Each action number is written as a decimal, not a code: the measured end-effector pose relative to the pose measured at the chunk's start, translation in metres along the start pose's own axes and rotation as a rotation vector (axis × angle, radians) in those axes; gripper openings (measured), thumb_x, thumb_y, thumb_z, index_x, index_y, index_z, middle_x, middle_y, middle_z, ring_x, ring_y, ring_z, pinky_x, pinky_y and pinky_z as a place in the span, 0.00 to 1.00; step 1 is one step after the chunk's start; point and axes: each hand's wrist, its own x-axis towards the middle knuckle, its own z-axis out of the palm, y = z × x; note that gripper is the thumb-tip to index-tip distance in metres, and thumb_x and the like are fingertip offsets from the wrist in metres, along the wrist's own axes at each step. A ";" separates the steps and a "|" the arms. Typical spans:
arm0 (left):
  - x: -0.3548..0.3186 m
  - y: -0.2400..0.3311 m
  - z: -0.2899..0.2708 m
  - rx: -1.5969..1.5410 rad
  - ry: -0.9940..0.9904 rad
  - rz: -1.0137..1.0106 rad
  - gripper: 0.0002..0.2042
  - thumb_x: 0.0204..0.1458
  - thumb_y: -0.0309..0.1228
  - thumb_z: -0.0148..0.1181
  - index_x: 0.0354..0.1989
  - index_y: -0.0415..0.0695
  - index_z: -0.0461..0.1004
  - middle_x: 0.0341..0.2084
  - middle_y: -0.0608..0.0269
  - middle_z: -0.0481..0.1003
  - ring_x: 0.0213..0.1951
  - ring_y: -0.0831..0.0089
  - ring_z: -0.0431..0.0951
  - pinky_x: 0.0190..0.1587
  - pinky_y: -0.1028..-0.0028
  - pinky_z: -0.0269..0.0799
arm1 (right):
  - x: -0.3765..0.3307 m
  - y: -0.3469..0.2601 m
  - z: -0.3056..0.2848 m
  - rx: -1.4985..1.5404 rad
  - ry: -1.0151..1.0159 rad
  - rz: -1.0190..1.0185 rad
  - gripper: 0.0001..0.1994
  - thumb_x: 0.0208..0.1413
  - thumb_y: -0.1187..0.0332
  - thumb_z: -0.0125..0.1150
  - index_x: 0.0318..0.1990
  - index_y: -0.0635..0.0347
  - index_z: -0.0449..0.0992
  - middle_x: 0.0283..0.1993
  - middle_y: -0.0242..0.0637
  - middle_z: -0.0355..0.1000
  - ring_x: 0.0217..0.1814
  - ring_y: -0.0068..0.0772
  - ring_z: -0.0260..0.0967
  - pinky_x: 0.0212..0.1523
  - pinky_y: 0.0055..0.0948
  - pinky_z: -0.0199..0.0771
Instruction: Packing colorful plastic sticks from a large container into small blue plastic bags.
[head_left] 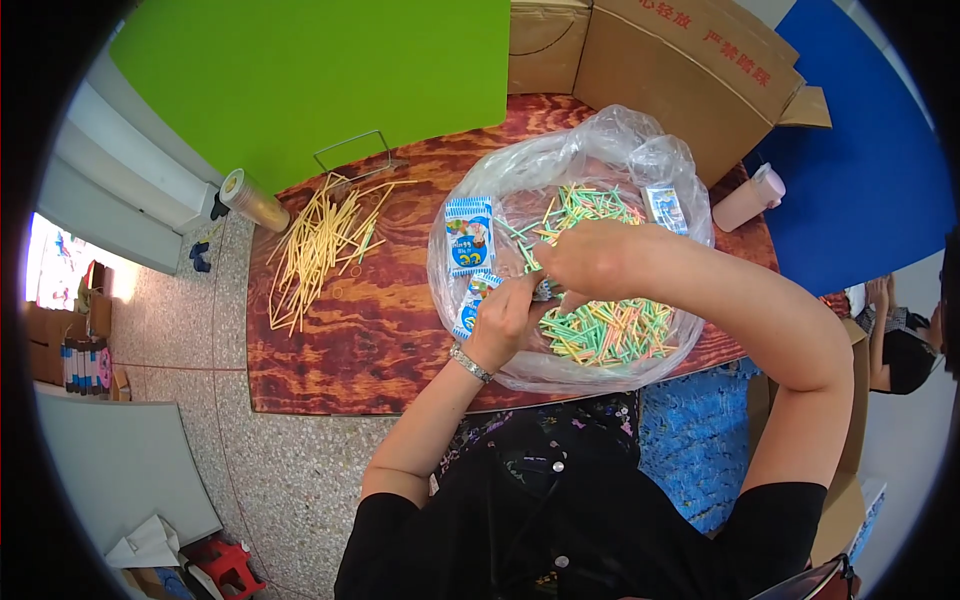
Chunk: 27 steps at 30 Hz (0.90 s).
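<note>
Both hands, left hand (503,318) and right hand (585,258), pinch coloured sticks (600,330) (inside the clear bag (600,140)).

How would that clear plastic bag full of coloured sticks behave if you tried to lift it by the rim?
The clear plastic bag looks thin and crinkled, so it would probably sag rather than hold shape. The coloured sticks lie loose, so they would likely slide into a heap. Both hands, left hand and right hand, are inside it.

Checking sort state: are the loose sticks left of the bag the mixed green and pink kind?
No, the loose sticks are plain yellow; mixed colours lie in the clear bag.
</note>
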 end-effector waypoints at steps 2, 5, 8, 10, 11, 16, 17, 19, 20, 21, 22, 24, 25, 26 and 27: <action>-0.003 -0.004 0.003 -0.012 -0.006 -0.015 0.22 0.38 0.24 0.70 0.44 0.35 0.72 0.28 0.53 0.75 0.28 0.62 0.77 0.29 0.69 0.73 | -0.005 -0.013 -0.017 -0.057 -0.007 0.102 0.22 0.49 0.60 0.67 0.44 0.67 0.67 0.31 0.51 0.75 0.38 0.56 0.74 0.39 0.47 0.72; -0.009 -0.009 0.005 -0.039 0.014 -0.053 0.24 0.38 0.29 0.73 0.45 0.35 0.72 0.26 0.56 0.75 0.25 0.66 0.76 0.26 0.71 0.72 | -0.017 -0.015 -0.033 0.039 0.107 0.149 0.22 0.49 0.62 0.67 0.48 0.63 0.68 0.38 0.51 0.74 0.40 0.54 0.74 0.39 0.46 0.73; -0.003 -0.006 0.006 -0.147 0.059 -0.193 0.26 0.38 0.33 0.74 0.45 0.35 0.71 0.24 0.58 0.75 0.21 0.70 0.75 0.23 0.72 0.70 | -0.033 0.037 0.007 0.104 0.634 -0.151 0.23 0.50 0.62 0.65 0.53 0.58 0.68 0.42 0.48 0.73 0.41 0.49 0.73 0.38 0.43 0.73; -0.002 -0.008 0.003 -0.200 0.044 -0.201 0.26 0.40 0.35 0.74 0.46 0.37 0.71 0.23 0.60 0.75 0.21 0.72 0.75 0.23 0.74 0.70 | -0.036 0.037 0.015 0.265 0.536 -0.119 0.21 0.50 0.65 0.65 0.51 0.61 0.70 0.46 0.46 0.73 0.44 0.48 0.73 0.40 0.40 0.73; 0.002 -0.006 0.000 -0.215 0.007 -0.188 0.28 0.40 0.33 0.73 0.50 0.36 0.69 0.25 0.58 0.75 0.24 0.70 0.76 0.25 0.73 0.71 | -0.031 0.040 0.030 0.405 0.536 -0.091 0.20 0.49 0.66 0.65 0.50 0.60 0.71 0.46 0.45 0.73 0.43 0.46 0.73 0.40 0.39 0.73; -0.012 -0.019 -0.006 -0.213 -0.016 -0.146 0.29 0.44 0.24 0.68 0.57 0.39 0.65 0.33 0.51 0.75 0.30 0.64 0.79 0.31 0.69 0.74 | 0.003 0.038 0.067 0.498 0.777 -0.125 0.12 0.47 0.70 0.67 0.41 0.58 0.75 0.37 0.42 0.74 0.37 0.45 0.73 0.37 0.36 0.72; -0.013 -0.022 -0.007 -0.209 0.008 -0.212 0.28 0.45 0.23 0.66 0.57 0.38 0.64 0.33 0.50 0.75 0.30 0.63 0.79 0.31 0.69 0.75 | 0.008 0.038 0.065 0.491 0.782 -0.081 0.11 0.48 0.70 0.66 0.39 0.58 0.75 0.33 0.41 0.73 0.36 0.46 0.73 0.36 0.36 0.72; -0.018 -0.030 -0.017 -0.213 0.012 -0.347 0.25 0.49 0.21 0.61 0.58 0.36 0.63 0.35 0.49 0.75 0.31 0.59 0.79 0.33 0.68 0.75 | 0.032 0.035 0.069 0.504 0.868 -0.088 0.10 0.48 0.70 0.66 0.39 0.58 0.75 0.33 0.42 0.73 0.36 0.46 0.73 0.36 0.36 0.72; -0.017 -0.037 -0.021 -0.205 0.012 -0.350 0.25 0.49 0.21 0.61 0.58 0.36 0.63 0.35 0.49 0.75 0.31 0.59 0.79 0.33 0.68 0.75 | 0.047 0.035 0.074 0.511 0.953 -0.079 0.10 0.48 0.70 0.65 0.39 0.58 0.75 0.33 0.42 0.74 0.36 0.46 0.73 0.35 0.37 0.72; -0.015 -0.044 -0.025 -0.101 0.096 -0.400 0.25 0.50 0.21 0.59 0.58 0.36 0.63 0.36 0.49 0.75 0.33 0.58 0.79 0.35 0.67 0.75 | 0.065 0.038 0.079 0.510 1.041 -0.101 0.09 0.50 0.68 0.64 0.38 0.58 0.75 0.33 0.44 0.74 0.36 0.48 0.73 0.35 0.39 0.71; -0.015 -0.051 -0.028 0.003 0.179 -0.448 0.24 0.51 0.21 0.58 0.58 0.36 0.62 0.36 0.48 0.75 0.35 0.57 0.78 0.38 0.66 0.75 | 0.081 0.041 0.083 0.513 1.044 -0.106 0.09 0.50 0.68 0.64 0.38 0.58 0.75 0.33 0.44 0.74 0.36 0.48 0.73 0.35 0.39 0.71; -0.020 -0.065 -0.037 0.094 0.215 -0.409 0.23 0.51 0.22 0.57 0.57 0.37 0.64 0.38 0.48 0.75 0.37 0.56 0.78 0.40 0.64 0.74 | 0.113 0.049 0.091 0.593 1.043 -0.005 0.11 0.51 0.70 0.64 0.42 0.62 0.75 0.36 0.43 0.74 0.36 0.46 0.74 0.35 0.35 0.72; -0.021 -0.070 -0.039 0.176 0.254 -0.367 0.21 0.51 0.22 0.56 0.56 0.37 0.65 0.39 0.48 0.75 0.39 0.55 0.78 0.43 0.62 0.73 | 0.128 0.053 0.096 0.596 1.050 -0.006 0.11 0.51 0.70 0.64 0.42 0.62 0.75 0.36 0.43 0.74 0.36 0.46 0.74 0.35 0.35 0.72; -0.028 -0.078 -0.039 0.180 0.250 -0.366 0.21 0.51 0.22 0.56 0.56 0.37 0.65 0.39 0.48 0.75 0.39 0.55 0.78 0.43 0.62 0.73 | 0.144 0.057 0.103 0.570 1.003 0.020 0.12 0.52 0.68 0.63 0.43 0.61 0.75 0.35 0.45 0.74 0.36 0.49 0.73 0.36 0.37 0.72; -0.033 -0.083 -0.038 0.125 0.123 -0.430 0.20 0.52 0.23 0.57 0.54 0.37 0.67 0.40 0.49 0.76 0.40 0.59 0.78 0.42 0.66 0.74 | 0.153 0.058 0.107 0.542 0.954 0.045 0.13 0.53 0.66 0.62 0.45 0.61 0.74 0.35 0.46 0.74 0.36 0.51 0.73 0.36 0.39 0.73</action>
